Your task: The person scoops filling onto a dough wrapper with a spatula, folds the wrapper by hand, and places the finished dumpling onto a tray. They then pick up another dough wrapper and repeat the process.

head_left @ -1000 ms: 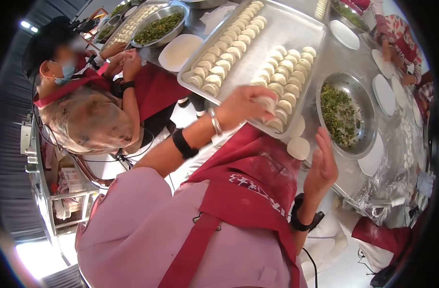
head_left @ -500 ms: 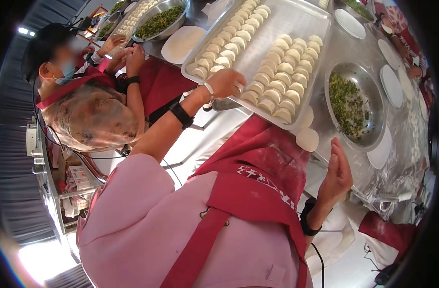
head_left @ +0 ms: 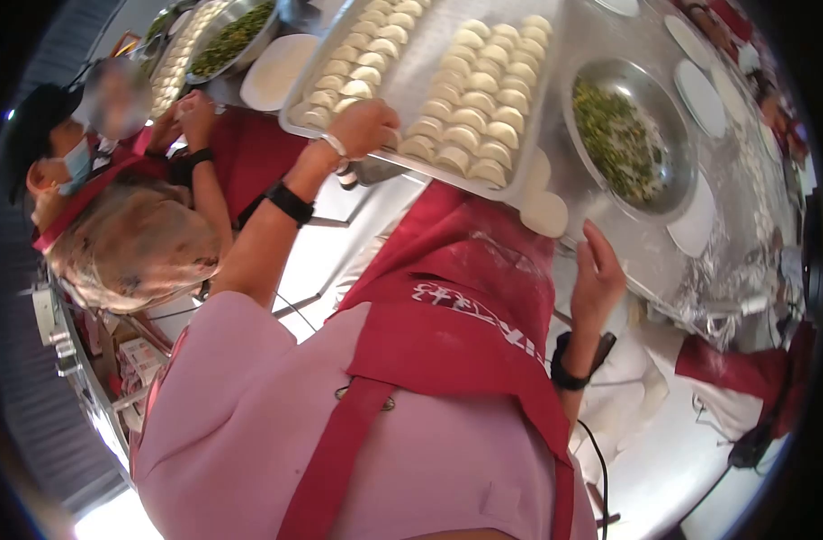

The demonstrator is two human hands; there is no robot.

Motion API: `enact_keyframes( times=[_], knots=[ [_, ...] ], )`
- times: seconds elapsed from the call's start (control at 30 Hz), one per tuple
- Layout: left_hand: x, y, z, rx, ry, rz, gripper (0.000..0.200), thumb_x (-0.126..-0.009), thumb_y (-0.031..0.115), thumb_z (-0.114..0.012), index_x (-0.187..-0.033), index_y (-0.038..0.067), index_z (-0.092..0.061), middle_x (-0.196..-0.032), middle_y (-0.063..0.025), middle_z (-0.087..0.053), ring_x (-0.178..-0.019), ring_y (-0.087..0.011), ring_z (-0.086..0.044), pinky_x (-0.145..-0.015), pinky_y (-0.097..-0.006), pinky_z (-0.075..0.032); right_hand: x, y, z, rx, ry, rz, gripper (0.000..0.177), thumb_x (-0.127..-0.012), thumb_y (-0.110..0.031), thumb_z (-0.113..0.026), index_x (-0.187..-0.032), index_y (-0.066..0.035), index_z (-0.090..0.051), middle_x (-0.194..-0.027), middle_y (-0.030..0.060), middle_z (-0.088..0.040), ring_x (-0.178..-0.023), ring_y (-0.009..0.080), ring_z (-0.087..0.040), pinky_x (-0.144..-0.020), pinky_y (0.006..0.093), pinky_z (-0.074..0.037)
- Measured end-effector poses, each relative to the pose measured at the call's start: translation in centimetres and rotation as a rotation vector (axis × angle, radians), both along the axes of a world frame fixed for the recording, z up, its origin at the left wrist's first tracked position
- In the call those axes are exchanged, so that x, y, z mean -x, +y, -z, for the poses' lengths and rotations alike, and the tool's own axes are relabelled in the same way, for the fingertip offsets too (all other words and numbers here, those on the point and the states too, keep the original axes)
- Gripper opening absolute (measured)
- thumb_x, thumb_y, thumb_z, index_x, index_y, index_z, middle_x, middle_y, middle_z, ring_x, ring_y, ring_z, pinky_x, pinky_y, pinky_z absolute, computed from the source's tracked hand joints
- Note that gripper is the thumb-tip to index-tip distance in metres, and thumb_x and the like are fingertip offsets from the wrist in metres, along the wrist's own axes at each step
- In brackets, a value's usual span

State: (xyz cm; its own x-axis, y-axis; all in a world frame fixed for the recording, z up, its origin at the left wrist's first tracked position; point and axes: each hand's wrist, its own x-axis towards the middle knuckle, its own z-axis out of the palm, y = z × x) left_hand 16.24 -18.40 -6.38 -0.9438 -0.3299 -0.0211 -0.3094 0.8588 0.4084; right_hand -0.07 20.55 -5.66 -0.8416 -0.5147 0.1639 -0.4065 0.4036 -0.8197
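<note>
A metal tray (head_left: pixel 521 171) holds rows of pale dumplings (head_left: pixel 477 99), grouped on its left and right sides. My left hand (head_left: pixel 366 129) is over the tray's near edge, between the two groups, with its fingers curled together; what they hold, if anything, is hidden. To the right, my right hand (head_left: pixel 598 274) is raised beside the table edge, fingers stretched up and apart from the thumb, with nothing in it. Round wrappers (head_left: pixel 544 214) lie at the tray's near right corner. Beyond my right hand stands a metal bowl (head_left: pixel 672 184) of chopped green filling (head_left: pixel 616 135).
A co-worker (head_left: pixel 132 216) in a mask and red apron works at the left. White plates (head_left: pixel 698 97) and a crumpled clear sheet (head_left: pixel 713 292) lie on the metal table (head_left: pixel 623 243) at the right. Another filling bowl (head_left: pixel 265 36) stands at the upper left.
The view has shifted, so the tray and bowl appear further up and left. My left hand remains at the tray's near edge. My right hand's fingers look more spread.
</note>
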Motion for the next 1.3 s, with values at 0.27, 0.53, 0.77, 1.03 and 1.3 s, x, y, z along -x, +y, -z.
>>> enact_keyframes(
  times=[0.27, 0.53, 0.77, 1.03, 1.3],
  knots=[
    [0.3, 1.1, -0.6, 0.054, -0.001, -0.041, 0.02, -0.073, -0.003, -0.067, -0.093, -0.001, -0.068, -0.089, -0.0123, -0.063, -0.083, -0.0287, -0.064, -0.076, -0.0346, -0.05, -0.9, -1.5, 4.4, -0.321, 0.501, -0.062, 0.061, -0.076, -0.004, -0.07, -0.134, -0.011, -0.054, -0.14, 0.0106, -0.052, -0.134, 0.0335, -0.045, -0.113, 0.0515, -0.03],
    [0.0, 2.3, -2.0, 0.129, 0.163, -0.085, 0.024, -0.077, -0.003, -0.067, -0.1, 0.001, -0.069, -0.1, -0.0102, -0.066, -0.092, -0.0289, -0.065, -0.08, -0.0332, -0.051, 0.9, -2.1, 7.2, -0.17, 0.668, -0.126, 0.041, -0.08, 0.001, -0.06, -0.119, -0.013, -0.065, -0.131, 0.0052, -0.061, -0.128, 0.0305, -0.052, -0.111, 0.052, -0.033],
    [1.5, 15.7, -4.1, -1.043, 0.119, -0.114, 0.026, -0.099, 0.015, -0.055, -0.105, -0.005, -0.069, -0.089, -0.0127, -0.072, -0.084, -0.0183, -0.071, -0.077, -0.0297, -0.057, 1.1, -3.2, 4.5, 0.028, 0.454, -0.095, 0.028, -0.078, 0.003, -0.062, -0.101, -0.01, -0.07, -0.109, 0.0071, -0.071, -0.119, 0.0324, -0.059, -0.108, 0.052, -0.037],
    [6.6, 22.9, -0.9, -2.245, 0.324, -0.294, 0.036, -0.103, 0.025, -0.047, -0.124, -0.004, -0.053, -0.121, -0.0133, -0.061, -0.108, -0.0231, -0.063, -0.094, -0.0376, -0.053, -1.8, -2.1, -1.0, -0.109, 0.504, -0.278, 0.022, -0.079, -0.001, -0.067, -0.1, -0.007, -0.07, -0.103, 0.0087, -0.072, -0.112, 0.0361, -0.063, -0.107, 0.0535, -0.037],
    [5.9, 22.3, -0.7, -2.008, 0.209, -0.299, 0.032, -0.097, 0.007, -0.052, -0.127, -0.006, -0.052, -0.121, -0.0152, -0.062, -0.11, -0.0238, -0.064, -0.094, -0.0349, -0.054, 3.7, -2.0, -5.9, -0.06, 0.326, 0.114, 0.03, -0.076, -0.007, -0.075, -0.105, -0.004, -0.07, -0.101, 0.0095, -0.066, -0.099, 0.0302, -0.06, -0.087, 0.039, -0.048]
  ],
)
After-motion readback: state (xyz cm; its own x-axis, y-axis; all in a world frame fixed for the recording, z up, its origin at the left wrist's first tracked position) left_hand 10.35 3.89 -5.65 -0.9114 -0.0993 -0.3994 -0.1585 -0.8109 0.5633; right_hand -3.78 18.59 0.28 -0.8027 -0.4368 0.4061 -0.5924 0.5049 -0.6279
